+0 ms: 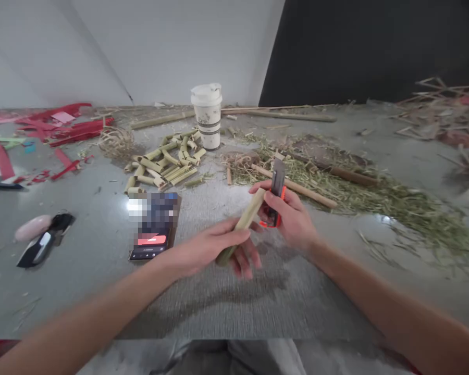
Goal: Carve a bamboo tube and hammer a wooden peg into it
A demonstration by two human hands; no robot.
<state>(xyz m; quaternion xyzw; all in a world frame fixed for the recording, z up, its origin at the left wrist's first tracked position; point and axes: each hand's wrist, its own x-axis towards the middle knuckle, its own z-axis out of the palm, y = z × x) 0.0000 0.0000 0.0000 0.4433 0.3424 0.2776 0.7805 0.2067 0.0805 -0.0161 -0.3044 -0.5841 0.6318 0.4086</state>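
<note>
Left fingers (253,253) pinch a stick (247,214), tip toward one o'clock; right fingers (275,202) clasp a knife (277,181). A lidded cup (208,117) hides its contents.

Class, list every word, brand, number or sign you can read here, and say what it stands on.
None can be read with certainty.
Cup: dark print, too small and blurred.
Phone: screen partly pixelated; the marks on and under its red bar are too small.
Knife: no readable lettering.
</note>
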